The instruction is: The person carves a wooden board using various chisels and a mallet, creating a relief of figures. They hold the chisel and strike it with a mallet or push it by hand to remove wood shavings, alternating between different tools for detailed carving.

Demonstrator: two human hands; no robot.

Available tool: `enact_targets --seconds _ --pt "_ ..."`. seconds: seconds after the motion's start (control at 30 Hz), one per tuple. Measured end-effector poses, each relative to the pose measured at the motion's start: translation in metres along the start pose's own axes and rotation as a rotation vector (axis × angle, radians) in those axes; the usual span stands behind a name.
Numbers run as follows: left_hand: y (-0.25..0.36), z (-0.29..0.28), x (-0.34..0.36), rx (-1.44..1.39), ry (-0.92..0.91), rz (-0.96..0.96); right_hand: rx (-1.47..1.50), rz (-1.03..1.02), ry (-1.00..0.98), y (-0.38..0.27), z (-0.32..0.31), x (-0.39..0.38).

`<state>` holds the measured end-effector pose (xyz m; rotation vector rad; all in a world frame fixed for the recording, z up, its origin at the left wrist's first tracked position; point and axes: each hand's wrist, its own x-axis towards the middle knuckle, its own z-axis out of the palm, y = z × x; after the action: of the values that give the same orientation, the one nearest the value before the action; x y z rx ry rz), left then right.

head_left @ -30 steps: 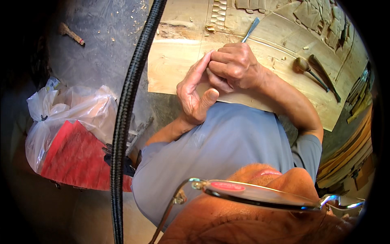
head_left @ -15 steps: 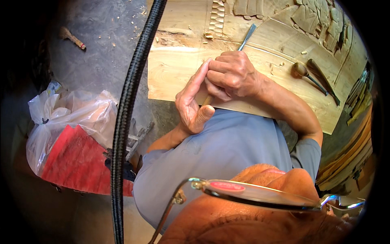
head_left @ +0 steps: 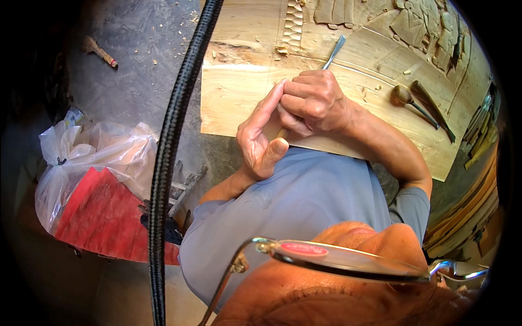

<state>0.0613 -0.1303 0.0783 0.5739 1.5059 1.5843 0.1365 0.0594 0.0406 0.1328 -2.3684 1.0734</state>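
My right hand (head_left: 315, 102) is wrapped round a wood chisel (head_left: 334, 52), its steel blade pointing away from me over a pale wooden panel (head_left: 234, 89). A bit of the chisel's wooden handle shows below the fist. My left hand (head_left: 261, 130) has its fingers stretched out and its thumb apart. Its fingertips touch the right hand's knuckles, and its palm faces the handle's end; whether it presses on that end I cannot tell. A row of scalloped cuts (head_left: 293, 24) runs beyond the blade, and carved relief (head_left: 416, 24) covers the panel's far right.
Two more carving tools (head_left: 403, 95) lie on the panel's right, with several others (head_left: 478, 122) past its edge. Loose wood chips (head_left: 281, 50) dot the surface. A black braided hose (head_left: 173, 122) crosses the view. On the left are a plastic bag (head_left: 65, 152), red sheet (head_left: 109, 212) and wooden-handled tool (head_left: 100, 51).
The whole view has shifted slightly, so the panel and chisel appear a little farther right. Both hands keep the same pose on and beside the chisel.
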Motion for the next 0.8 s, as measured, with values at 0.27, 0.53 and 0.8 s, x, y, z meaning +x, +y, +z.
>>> enact_targets --seconds 0.27,0.53,0.8 --pt "-0.003 0.004 0.001 0.001 0.020 0.009 0.003 0.007 -0.021 0.002 -0.002 0.000" --pt "-0.006 0.000 0.004 0.016 0.009 0.028 -0.001 0.012 -0.027 0.004 -0.002 -0.001" --pt "-0.009 0.001 0.003 0.068 0.000 0.010 -0.006 0.035 -0.024 0.005 0.000 -0.005"
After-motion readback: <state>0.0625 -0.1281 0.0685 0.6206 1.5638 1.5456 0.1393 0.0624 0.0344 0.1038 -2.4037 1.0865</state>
